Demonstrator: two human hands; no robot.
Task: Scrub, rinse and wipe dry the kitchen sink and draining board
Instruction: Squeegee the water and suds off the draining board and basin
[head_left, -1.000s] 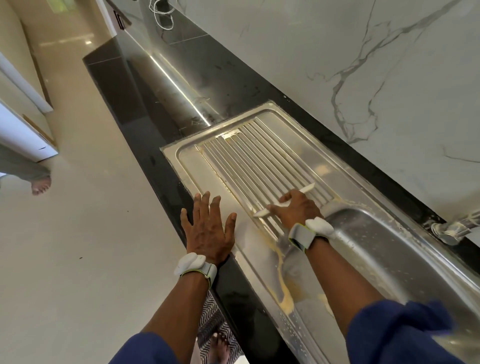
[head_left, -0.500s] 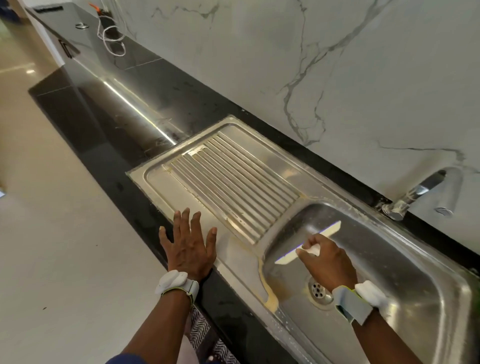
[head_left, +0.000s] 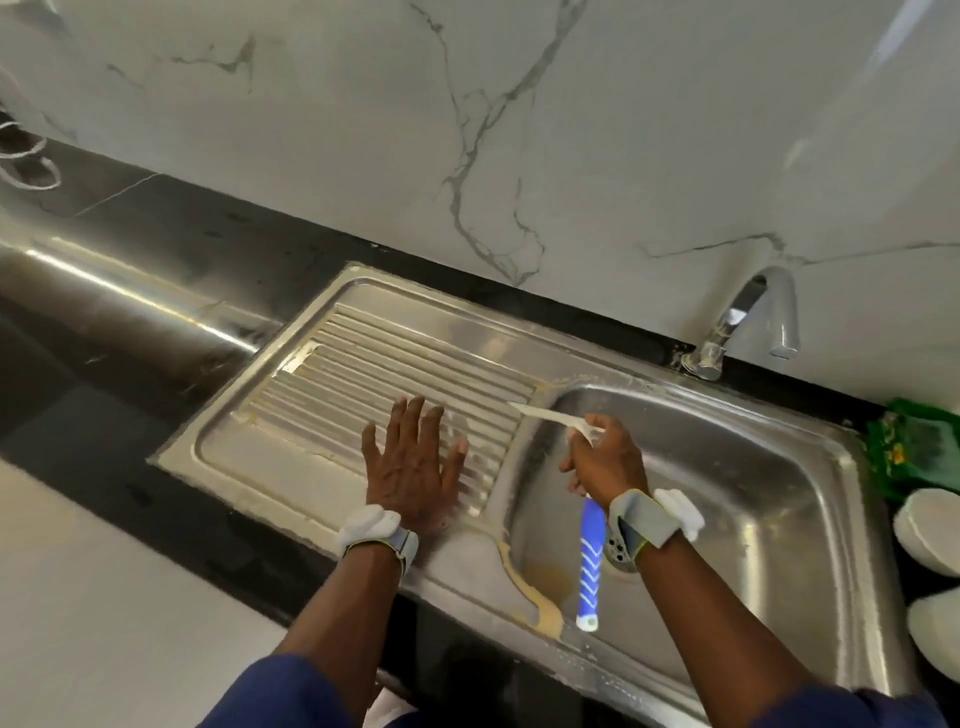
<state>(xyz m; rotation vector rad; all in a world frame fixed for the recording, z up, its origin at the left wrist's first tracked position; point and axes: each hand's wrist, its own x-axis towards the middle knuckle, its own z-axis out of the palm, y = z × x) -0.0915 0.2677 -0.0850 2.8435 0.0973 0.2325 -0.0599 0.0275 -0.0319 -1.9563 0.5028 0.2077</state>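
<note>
No word, brand or number can be read anywhere; the green packet at the right edge bears yellowish print, too blurred to make out. The blue handle carries only white chevron stripes; no letters.

We see the drain only partly, behind a wristband. The brush head's blurred, neck lost in our right hand. Rt edge cuts the bowls & green pkt.
</note>
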